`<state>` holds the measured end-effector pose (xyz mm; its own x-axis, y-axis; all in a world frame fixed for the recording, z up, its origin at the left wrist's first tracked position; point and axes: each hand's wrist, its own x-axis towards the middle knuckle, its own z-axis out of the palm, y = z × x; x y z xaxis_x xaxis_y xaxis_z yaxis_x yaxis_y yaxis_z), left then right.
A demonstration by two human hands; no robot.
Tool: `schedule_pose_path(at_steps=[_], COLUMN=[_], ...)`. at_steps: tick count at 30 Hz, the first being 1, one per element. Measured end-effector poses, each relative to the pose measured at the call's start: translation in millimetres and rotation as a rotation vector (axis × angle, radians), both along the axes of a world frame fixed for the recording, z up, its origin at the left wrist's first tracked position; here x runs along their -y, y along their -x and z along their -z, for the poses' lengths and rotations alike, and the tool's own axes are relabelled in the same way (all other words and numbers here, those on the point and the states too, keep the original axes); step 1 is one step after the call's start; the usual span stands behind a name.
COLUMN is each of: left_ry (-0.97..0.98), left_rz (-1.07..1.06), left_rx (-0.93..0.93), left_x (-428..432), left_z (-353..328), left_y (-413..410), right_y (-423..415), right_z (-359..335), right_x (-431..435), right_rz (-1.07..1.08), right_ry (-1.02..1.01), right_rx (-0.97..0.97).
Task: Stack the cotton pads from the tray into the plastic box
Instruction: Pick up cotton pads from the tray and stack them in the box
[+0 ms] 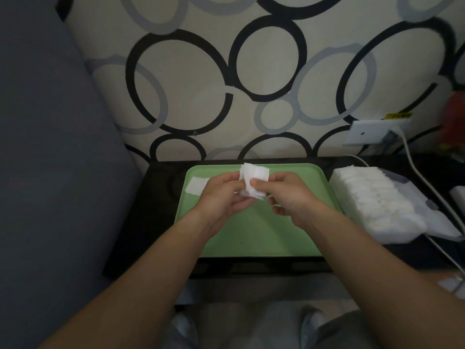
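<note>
Two hands, left hand (221,195) and right hand (289,195), pinch a few cotton pads (254,178) above the green tray (251,235), their lower edges hidden in the grip. A single pad (197,188) lies on the tray's far left, partly covered. Right, on the bench (156,210): a pad bundle (377,202), its container unclear.

A dark table (156,210) fills the middle of the frame. A green tray (251,249) sits at its centre. Just beside the tray, at right, lies what looks like a plastic-wrapped block of cotton pads (372,197). A white cable (427,181) runs along the far right.
</note>
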<state>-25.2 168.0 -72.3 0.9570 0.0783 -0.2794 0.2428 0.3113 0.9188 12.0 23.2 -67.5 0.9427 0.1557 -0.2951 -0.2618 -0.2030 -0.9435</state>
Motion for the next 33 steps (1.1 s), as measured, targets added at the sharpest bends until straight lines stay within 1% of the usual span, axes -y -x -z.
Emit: schedule_pose_path(at_steps=[2, 4, 7, 12, 13, 16, 19, 22, 24, 27, 29, 30, 32, 33], left_ry=[0.052, 0.045, -0.094, -0.202, -0.234, -0.331, -0.372, -0.43, -0.568, -0.823, -0.984, -1.099, -1.314, -1.383], left_rz=[-0.013, 0.012, 0.078, 0.163, 0.181, 0.228, 0.267, 0.299, 0.277, 0.253, 0.336, 0.406, 0.533, 0.579], left_rx=[-0.021, -0.013, 0.046, 0.066, 0.077, 0.128, 0.153, 0.178, 0.259, 0.457, 0.547, 0.577, 0.597, 0.585], left_x=[3, 6, 12, 27, 32, 46, 68, 97, 119, 161, 188, 202, 224, 234], left_z=[-4, -6, -2, -3, -3, -6, -9, -13, -17, -22, -25, -25, -25, -23], left_y=[0, 1, 4, 5, 5, 6, 6, 3, -3, -16, -27, -34, -49, -57], right_y=[2, 3, 6, 7, 7, 11, 13, 11, 7, 2, -2, -4, -7, -8], right_z=[-1, -1, 1, -7, -10, -20, -31, -43, -50, -57, -59, -60, -62, -63], right_x=[3, 8, 16, 50, 60, 87, 118, 164, 195, 241, 265, 276, 291, 297], right_rz=[0.012, 0.004, -0.05, -0.162, -0.18, -0.265, -0.352, -0.286, -0.193, -0.068, -0.053, -0.069, -0.132, -0.164], right_ry=[0.033, 0.045, 0.015, -0.106, -0.08, 0.128, 0.25, 0.29, 0.284, 0.267, 0.279, 0.29, 0.325, 0.351], right_rx=[0.013, 0.011, -0.022, 0.056, 0.089, 0.199, 0.22, 0.242, 0.221, 0.201, 0.214, 0.218, 0.216, 0.209])
